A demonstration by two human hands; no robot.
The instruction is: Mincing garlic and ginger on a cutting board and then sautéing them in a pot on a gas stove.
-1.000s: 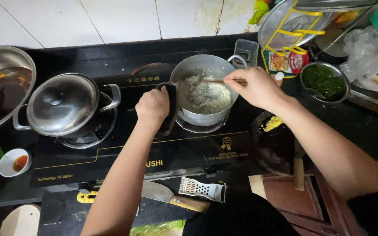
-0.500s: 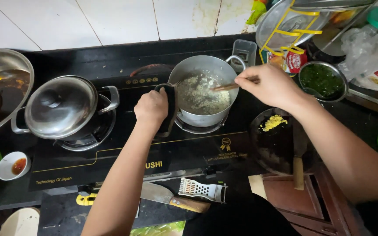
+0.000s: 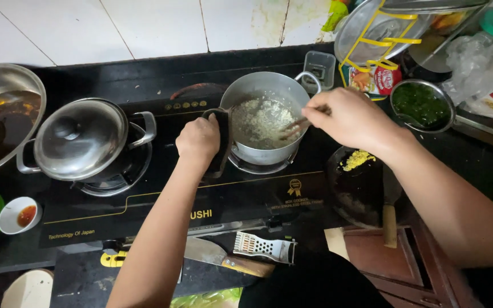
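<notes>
Two hands working: my left hand (image 3: 199, 138) is gripping the pot's black handle (image 3: 222, 137), my right hand (image 3: 349, 118) is closed around chopsticks (image 3: 295, 126), stirring pale mince in the pot (image 3: 265, 117) on the stove's (image 3: 144, 211) right burner. I'm judging this mid-stir; next calls for steady circling without tipping.

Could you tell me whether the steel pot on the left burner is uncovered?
No, the round steel pot on the left burner has a domed metal lid with a knob sitting on it.
</notes>
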